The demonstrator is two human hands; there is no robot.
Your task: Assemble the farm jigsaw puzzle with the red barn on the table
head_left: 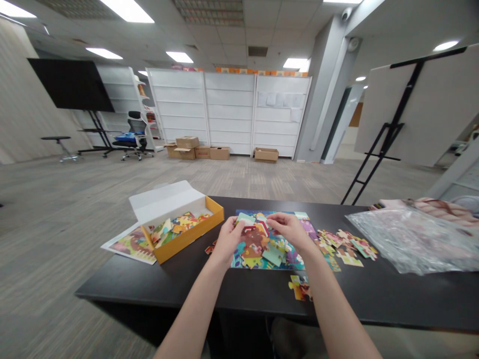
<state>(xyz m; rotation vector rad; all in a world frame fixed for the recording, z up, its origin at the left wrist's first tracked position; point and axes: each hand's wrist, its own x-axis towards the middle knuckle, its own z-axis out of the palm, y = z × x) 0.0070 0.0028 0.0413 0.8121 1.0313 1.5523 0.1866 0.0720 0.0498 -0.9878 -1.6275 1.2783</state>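
Observation:
My left hand [229, 240] pinches a pale green jigsaw piece [245, 218] between thumb and fingers; a red edge shows below it. My right hand [291, 230] has its fingertips closed on another jigsaw piece [264, 228] with a red and white edge. Both hands are raised over a colourful puzzle picture [239, 262] lying on the black table. Loose pieces are strewn over that picture, among them a pale green one [274, 255]. More jigsaw pieces [350, 257] lie to the right of the picture, and a yellow-brown group [299, 288] sits near the table's front edge, partly behind my right forearm.
An open yellow box [190, 235] with jigsaw pieces inside stands on the left, its white lid flap raised. Under it lies a printed sheet [130, 245]. Crumpled clear plastic packaging [415, 239] covers the right side of the black table [168, 284]. An easel stand [389, 129] rises beyond.

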